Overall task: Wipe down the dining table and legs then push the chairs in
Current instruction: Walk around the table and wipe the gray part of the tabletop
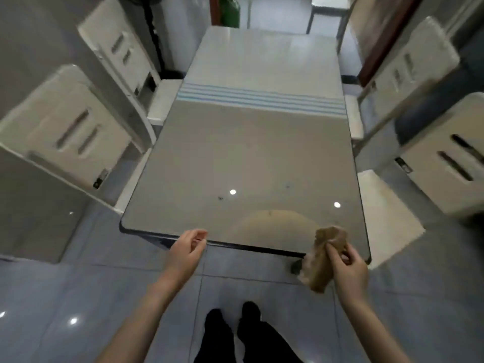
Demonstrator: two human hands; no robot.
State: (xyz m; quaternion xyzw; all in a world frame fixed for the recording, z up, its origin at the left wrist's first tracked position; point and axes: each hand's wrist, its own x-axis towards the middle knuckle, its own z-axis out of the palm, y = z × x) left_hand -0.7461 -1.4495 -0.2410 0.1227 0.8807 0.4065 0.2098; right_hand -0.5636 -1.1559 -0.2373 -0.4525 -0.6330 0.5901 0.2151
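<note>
A glossy grey dining table (256, 153) with blue stripes across its middle stretches away from me. My right hand (349, 268) holds a crumpled brown cloth (320, 258) over the table's near right corner. My left hand (187, 251) hovers at the near edge, fingers curled and empty. Two white chairs stand on the left (70, 132) (123, 48) and two on the right (445, 158) (403, 66), all pulled out from the table. A few dark specks (220, 198) mark the tabletop.
Shiny blue-grey floor tiles (78, 297) lie around the table. A white seat cushion (387, 218) juts out beside the near right corner. A green object (230, 9) and a metal-legged piece (327, 11) stand beyond the far end. My legs (243, 334) are below.
</note>
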